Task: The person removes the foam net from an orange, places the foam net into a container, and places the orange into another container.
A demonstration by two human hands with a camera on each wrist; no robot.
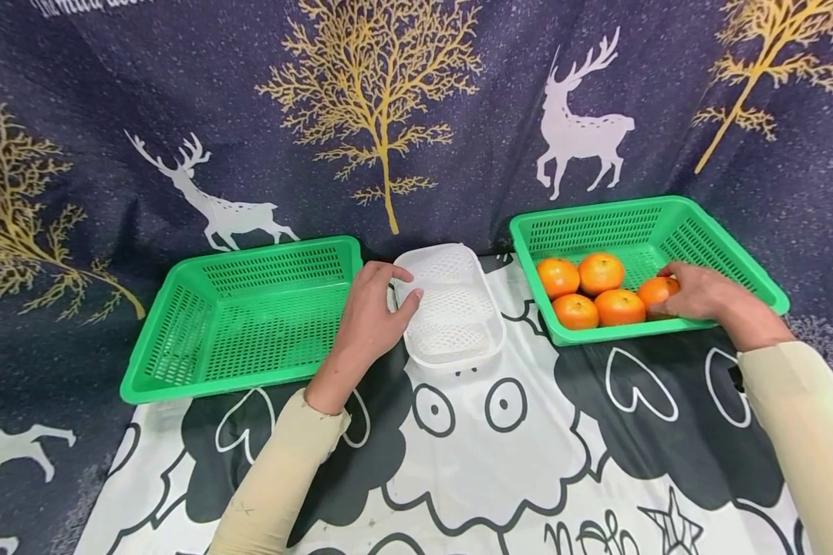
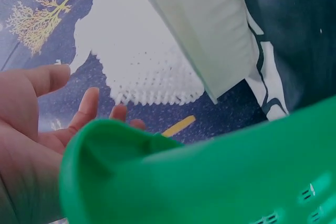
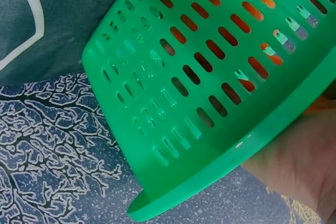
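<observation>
My right hand [image 1: 697, 293] reaches into the right green basket [image 1: 743, 266] with its fingers around an orange [image 1: 655, 291]. Several more oranges, among them a front orange [image 1: 619, 307], lie against that one on the basket's left side. In the right wrist view the basket wall [image 3: 173, 103] hides most of the hand. My left hand [image 1: 375, 312] hovers at the left rim of a white plastic tray [image 1: 489, 327], thumb and fingers apart and holding nothing. White foam netting [image 1: 447, 304] lies in the tray; the left wrist view also shows the netting [image 2: 152, 77].
A left green basket [image 1: 250, 324] with slotted walls stands beside the tray, its right end close to my left forearm. Behind everything hangs a dark cloth [image 1: 458, 185] printed with deer and trees. A cartoon-patterned cloth [image 1: 486, 462] covers the table.
</observation>
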